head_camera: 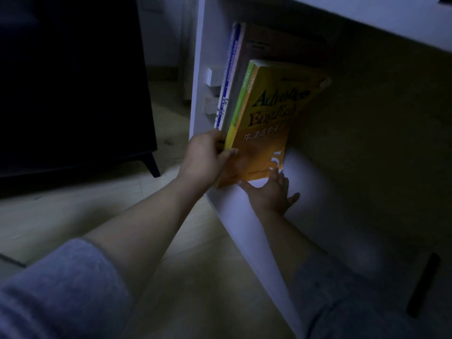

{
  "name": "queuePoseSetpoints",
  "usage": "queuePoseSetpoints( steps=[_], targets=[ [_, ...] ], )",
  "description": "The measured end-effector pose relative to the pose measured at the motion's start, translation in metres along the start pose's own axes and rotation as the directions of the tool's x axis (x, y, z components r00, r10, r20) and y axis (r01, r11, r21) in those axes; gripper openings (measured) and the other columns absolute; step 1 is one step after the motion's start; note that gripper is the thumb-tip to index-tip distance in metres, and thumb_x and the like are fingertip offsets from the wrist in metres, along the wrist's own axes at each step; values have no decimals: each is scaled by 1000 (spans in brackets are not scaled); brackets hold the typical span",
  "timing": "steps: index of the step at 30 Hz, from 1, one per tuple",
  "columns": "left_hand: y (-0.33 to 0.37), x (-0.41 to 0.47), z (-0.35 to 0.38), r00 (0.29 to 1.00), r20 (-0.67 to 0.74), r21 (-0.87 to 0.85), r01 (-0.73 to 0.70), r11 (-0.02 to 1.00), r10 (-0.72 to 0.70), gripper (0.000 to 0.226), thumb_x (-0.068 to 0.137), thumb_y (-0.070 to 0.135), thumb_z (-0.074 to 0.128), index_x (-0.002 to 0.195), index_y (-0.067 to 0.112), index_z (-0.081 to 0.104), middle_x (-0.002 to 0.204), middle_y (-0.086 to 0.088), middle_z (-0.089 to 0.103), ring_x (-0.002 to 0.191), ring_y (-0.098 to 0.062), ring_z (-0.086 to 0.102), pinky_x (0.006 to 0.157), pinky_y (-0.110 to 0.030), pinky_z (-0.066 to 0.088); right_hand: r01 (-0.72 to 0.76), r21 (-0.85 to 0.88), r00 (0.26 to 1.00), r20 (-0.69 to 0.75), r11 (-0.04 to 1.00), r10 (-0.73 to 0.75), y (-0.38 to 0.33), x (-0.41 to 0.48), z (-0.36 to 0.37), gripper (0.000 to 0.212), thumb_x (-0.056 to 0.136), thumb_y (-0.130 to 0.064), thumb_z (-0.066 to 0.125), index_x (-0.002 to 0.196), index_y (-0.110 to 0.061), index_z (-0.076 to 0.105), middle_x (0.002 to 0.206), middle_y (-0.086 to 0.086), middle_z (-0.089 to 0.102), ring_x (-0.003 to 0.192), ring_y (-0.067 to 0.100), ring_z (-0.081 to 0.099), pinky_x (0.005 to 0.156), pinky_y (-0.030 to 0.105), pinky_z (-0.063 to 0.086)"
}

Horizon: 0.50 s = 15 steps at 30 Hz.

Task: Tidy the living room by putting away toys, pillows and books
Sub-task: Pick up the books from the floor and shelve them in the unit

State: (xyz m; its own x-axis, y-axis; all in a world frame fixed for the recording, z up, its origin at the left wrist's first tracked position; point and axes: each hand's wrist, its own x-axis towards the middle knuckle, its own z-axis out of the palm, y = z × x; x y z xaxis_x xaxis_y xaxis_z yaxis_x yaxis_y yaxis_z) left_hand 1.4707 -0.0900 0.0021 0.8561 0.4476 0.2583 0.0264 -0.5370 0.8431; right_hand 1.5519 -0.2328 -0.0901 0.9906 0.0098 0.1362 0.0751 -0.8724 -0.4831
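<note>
Orange book [266, 123] leans against other books [231, 77] in a white cabinet [197, 57], left hand [205, 159] gripping it; right hand [271, 193] flat, fingers spread.

Home — white bookshelf [247, 231], wood floor [61, 211]

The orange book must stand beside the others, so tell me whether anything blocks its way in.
Only the right hand: it lies flat on the shelf floor just below the orange book, whose spine the left hand grips. The book leans toward the standing books; nothing else shows in its way.
</note>
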Motion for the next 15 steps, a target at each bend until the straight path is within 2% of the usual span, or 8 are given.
queuePoseSetpoints(
  steps=[3,6,9,11,15],
  targets=[
    [3,-7,6,994,-111,26,-18,1000,20,16,84,24,70,91,10,71,88,-8,71,83,-23,65,73,-35,54,3,-6,1000,-10,1000,-3,2,-1,2,105,68,-73,63,150,-21,25,157,5,24,147,23,12,114,57,-2],
    [3,-11,9,982,-164,166,-62,984,90,21,84,29,69,83,9,69,81,-8,66,78,-23,61,68,-36,51,16,-28,1000,-8,999,-16,3,-2,2,105,69,-76,59,151,-22,22,158,5,22,147,23,11,115,57,-1],
    [1,-10,7,962,-271,117,24,993,9,23,77,29,76,82,10,64,82,-6,64,79,-22,60,69,-37,51,10,-28,1000,-2,1000,-10,3,-1,3,108,67,-79,57,152,-22,19,159,5,19,148,23,9,115,57,-3],
    [-2,-8,6,947,-317,69,84,994,-58,31,73,30,79,87,11,59,87,-4,61,80,-21,59,67,-35,50,9,-29,1000,7,1000,-9,3,0,4,110,67,-79,57,152,-23,18,159,5,18,148,23,8,115,57,-4],
    [-3,-9,4,958,-281,92,89,992,-60,53,75,37,77,114,13,52,108,-1,49,87,-13,53,72,-29,48,9,-39,999,40,999,-7,3,1,2,110,68,-79,56,153,-23,14,160,5,15,148,23,5,114,57,-4]
  ],
)
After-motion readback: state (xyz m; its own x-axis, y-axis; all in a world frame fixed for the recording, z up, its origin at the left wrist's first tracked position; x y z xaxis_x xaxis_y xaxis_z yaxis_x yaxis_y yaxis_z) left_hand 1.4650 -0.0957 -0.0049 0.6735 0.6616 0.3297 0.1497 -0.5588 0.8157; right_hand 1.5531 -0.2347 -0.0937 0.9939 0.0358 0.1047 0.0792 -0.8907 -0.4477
